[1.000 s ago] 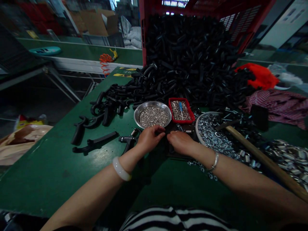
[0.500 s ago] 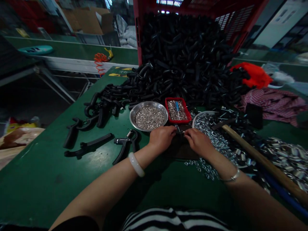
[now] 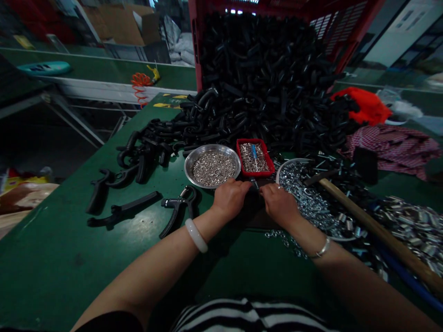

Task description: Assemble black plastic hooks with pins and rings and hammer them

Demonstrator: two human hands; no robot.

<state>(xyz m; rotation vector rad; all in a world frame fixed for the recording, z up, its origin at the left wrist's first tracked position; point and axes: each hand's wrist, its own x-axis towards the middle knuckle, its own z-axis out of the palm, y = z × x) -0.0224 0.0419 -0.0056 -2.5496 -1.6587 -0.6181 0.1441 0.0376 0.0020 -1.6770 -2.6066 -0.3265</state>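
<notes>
Small metal part (image 3: pixel 255 184) is located between left hand (image 3: pixel 228 199) and right hand (image 3: pixel 281 205), over dark pad (image 3: pixel 252 216); fingers are curled nearly closed, grip cannot be told. Steel bowl (image 3: pixel 188 169) is kept near, presumably for reach.

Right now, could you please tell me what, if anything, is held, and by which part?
Left hand and right hand seem to pinch a metal piece; where cannot be told.

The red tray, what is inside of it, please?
Inside the red tray are many small metal pieces, and a blue-handled tool lies on top of them. The bottom cannot be seen because the pieces cover it.
</notes>
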